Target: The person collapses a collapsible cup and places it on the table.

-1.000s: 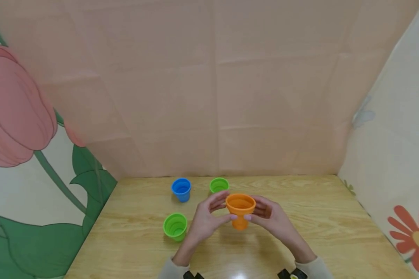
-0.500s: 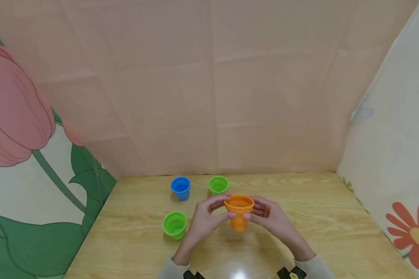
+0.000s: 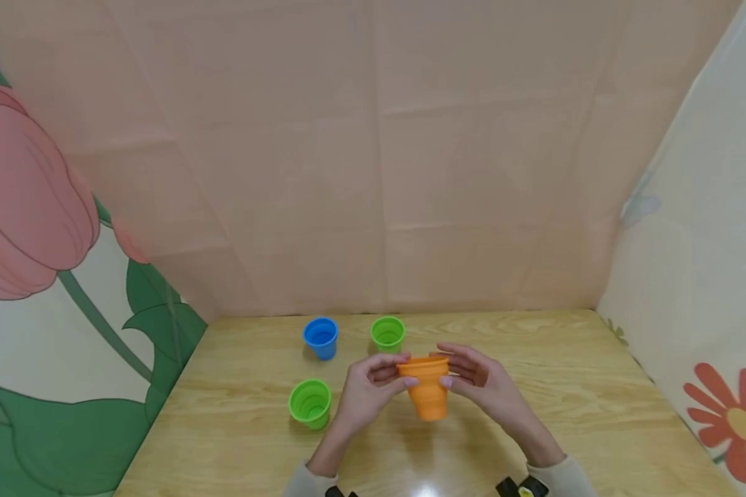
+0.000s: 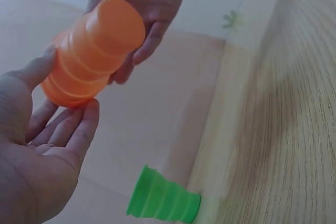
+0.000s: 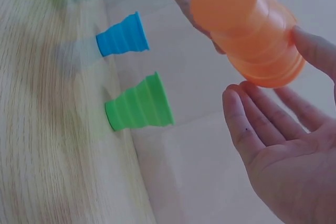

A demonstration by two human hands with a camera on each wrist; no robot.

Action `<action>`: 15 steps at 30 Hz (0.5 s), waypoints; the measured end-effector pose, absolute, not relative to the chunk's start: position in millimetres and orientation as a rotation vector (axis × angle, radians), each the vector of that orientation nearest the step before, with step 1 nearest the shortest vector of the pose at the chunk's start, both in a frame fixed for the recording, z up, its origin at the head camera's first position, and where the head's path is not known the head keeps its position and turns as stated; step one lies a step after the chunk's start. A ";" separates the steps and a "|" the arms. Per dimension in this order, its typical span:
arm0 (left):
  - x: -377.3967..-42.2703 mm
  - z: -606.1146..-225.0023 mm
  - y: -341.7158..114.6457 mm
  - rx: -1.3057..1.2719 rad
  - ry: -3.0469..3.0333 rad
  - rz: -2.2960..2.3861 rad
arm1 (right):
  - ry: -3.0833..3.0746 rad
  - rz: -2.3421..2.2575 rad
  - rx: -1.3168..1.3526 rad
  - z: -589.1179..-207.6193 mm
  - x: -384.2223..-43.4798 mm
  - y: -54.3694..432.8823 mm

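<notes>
An orange collapsible cup (image 3: 427, 390), fully extended, is held above the table between both hands. Its mouth tips away from the head camera and its base shows in both wrist views. The left hand (image 3: 363, 393) pinches it near the rim, thumb on the near wall and fingertips under the rim in the left wrist view. On the other side, the right hand (image 3: 488, 390) has its thumb on the wall; its fingers reach around the rim, fairly straight, and firm contact is hard to tell. The cup's inside is mostly hidden.
Left of the hands, a green cup (image 3: 310, 404) stands upright on the wooden table (image 3: 236, 442). Farther back stand a blue cup (image 3: 320, 337) and another green cup (image 3: 388, 334). A pinkish sheet (image 3: 373, 172) hangs behind the table; flower-printed sheets flank it.
The orange cup has tilted, its mouth turning away and its base toward the head camera, and has shifted slightly lower. Right fingers have spread a little. The standing cups stay put.
</notes>
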State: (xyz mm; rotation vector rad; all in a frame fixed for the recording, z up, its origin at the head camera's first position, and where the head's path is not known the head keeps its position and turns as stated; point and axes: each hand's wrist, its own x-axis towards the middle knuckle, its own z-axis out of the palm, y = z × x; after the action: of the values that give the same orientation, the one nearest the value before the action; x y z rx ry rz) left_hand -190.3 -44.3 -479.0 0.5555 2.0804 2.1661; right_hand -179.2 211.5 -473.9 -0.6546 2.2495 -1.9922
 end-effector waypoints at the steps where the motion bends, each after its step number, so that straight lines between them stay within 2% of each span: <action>1: -190.7 -479.3 -44.5 0.543 2.070 2.170 | 2.237 -2.000 -0.682 -474.6 -179.3 211.7; 7: -191.3 -482.5 -45.1 0.474 2.104 2.147 | 2.234 -2.011 -0.690 -479.6 -179.9 211.9; 15: -190.1 -485.6 -43.8 0.404 2.154 2.129 | 2.268 -1.999 -0.506 -481.9 -178.1 209.0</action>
State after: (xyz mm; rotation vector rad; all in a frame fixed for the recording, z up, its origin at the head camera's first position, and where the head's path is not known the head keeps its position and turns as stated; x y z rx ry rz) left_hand -190.1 -43.8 -485.6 0.4042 2.1540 2.1295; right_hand -178.1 209.0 -481.9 -0.5064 2.2680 -1.9989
